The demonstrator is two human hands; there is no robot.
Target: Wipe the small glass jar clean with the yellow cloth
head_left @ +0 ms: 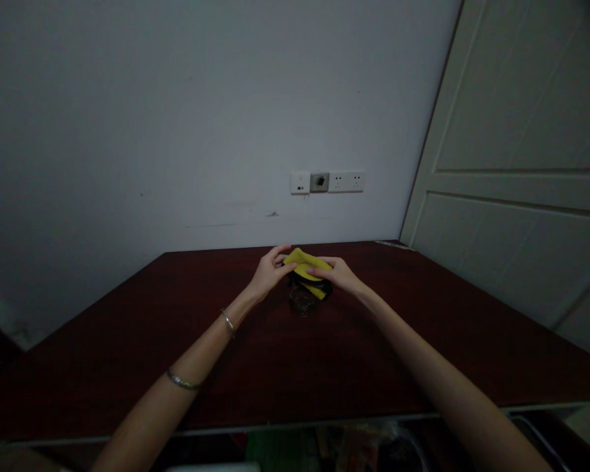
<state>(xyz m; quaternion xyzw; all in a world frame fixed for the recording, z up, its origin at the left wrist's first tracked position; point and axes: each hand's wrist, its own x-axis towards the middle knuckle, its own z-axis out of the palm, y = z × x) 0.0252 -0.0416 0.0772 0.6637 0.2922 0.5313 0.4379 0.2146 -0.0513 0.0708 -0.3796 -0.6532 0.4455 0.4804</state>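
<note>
A yellow cloth [302, 261] with a dark underside or edging is held up between my two hands, partly folded. My left hand [271, 270] pinches its left side between thumb and fingers. On the other side, my right hand [339, 273] grips the right part, its thumb lying over the yellow face. Just below the cloth stands a small, dark, see-through glass-like object [303, 300] on the table; its exact kind is hard to make out in the dim light, and the cloth covers its upper part.
The dark red tabletop [216, 380] reaches to a pale wall [177, 131] with a row of sockets [347, 181]. A panelled door or cabinet front [516, 249] borders the right. Below the front edge, various items show, including something green [282, 451].
</note>
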